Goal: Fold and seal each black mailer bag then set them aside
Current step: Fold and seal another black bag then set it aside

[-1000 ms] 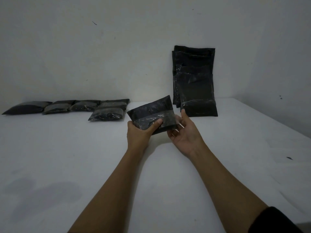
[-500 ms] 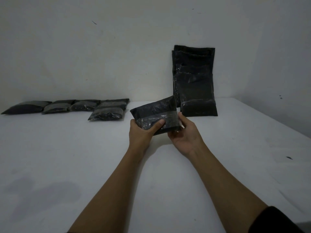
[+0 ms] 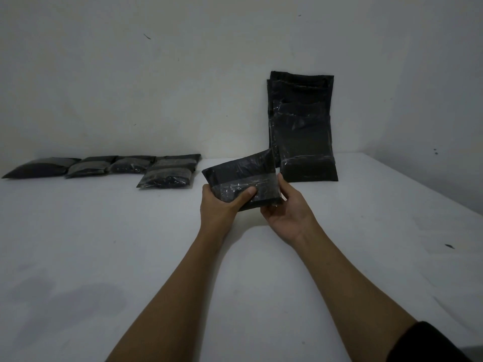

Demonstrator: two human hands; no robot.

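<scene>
Folded mailer bag (image 3: 241, 178) held above the white table (image 3: 130, 244) by both hands, in front of the person and just short of the back wall. The left hand (image 3: 222, 207) grasps the bag's lower left corner, with the thumb laid across the shiny flap strip on the front. The right hand (image 3: 287, 210) cups the bag's right edge and underside, thumb up along the side; its fingers are curled beneath the bag and mostly hidden.

Compared with a second ago, the bag sits slightly further right and more squarely between the hands, and the right hand has closed in against the bag's edge, where it earlier stood a little off with the fingers looser. The left thumb keeps its place on the flap. This suggests the flap is being pressed down, so the sealing of this bag is probably at or near its end.

Five finished bags (image 3: 167, 173) lie in a row at the far left of the table, well apart from the hands. A stack of unfolded bags (image 3: 303, 126) leans upright against the wall, just behind the held bag. Judging by that stack, several bags remain; the likely next step is to set this one beside the row on the left
</scene>
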